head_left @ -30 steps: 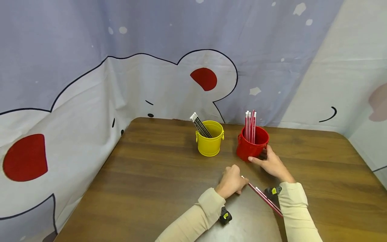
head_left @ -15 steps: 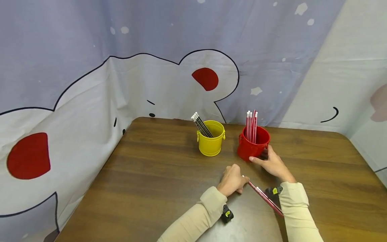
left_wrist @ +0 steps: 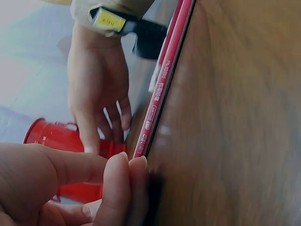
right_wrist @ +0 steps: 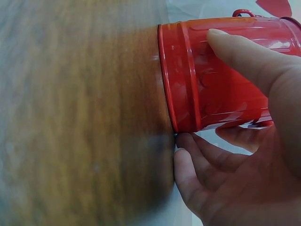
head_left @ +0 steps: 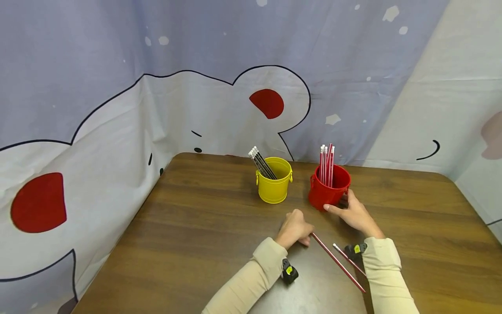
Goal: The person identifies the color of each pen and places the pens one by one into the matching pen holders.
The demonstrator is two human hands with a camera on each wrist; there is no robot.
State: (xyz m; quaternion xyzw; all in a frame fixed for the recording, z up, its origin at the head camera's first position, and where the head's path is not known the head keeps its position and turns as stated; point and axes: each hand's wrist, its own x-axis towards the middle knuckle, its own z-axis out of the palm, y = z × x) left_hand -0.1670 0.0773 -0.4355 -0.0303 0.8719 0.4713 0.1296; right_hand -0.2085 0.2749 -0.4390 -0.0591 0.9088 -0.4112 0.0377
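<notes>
My left hand [head_left: 295, 229] pinches one end of a red pencil [head_left: 338, 261] between thumb and fingertips; white lettering shows along its side in the left wrist view. A second red pencil [head_left: 350, 261] with a white eraser end lies on the table beside it, partly beside my right sleeve. My right hand [head_left: 356, 213] holds the small red bucket [head_left: 322, 199] low on its side. In the right wrist view the thumb [right_wrist: 244, 56] lies across the bucket's wall, with the other fingers at the opposite side near its base. Several red pencils [head_left: 327, 165] stand in that bucket, eraser ends up.
Left of the red bucket stands a yellow bucket [head_left: 272, 192] with several black pencils [head_left: 262, 163] leaning in it. The wooden table [head_left: 188, 244] reaches back to a printed cloth backdrop [head_left: 211, 109]. Both wrists wear a black strapped camera.
My left hand has shifted slightly left and toward me, drawing the pinched pencil away from the other one, so a gap shows between them. My right hand stays at the red bucket.
</notes>
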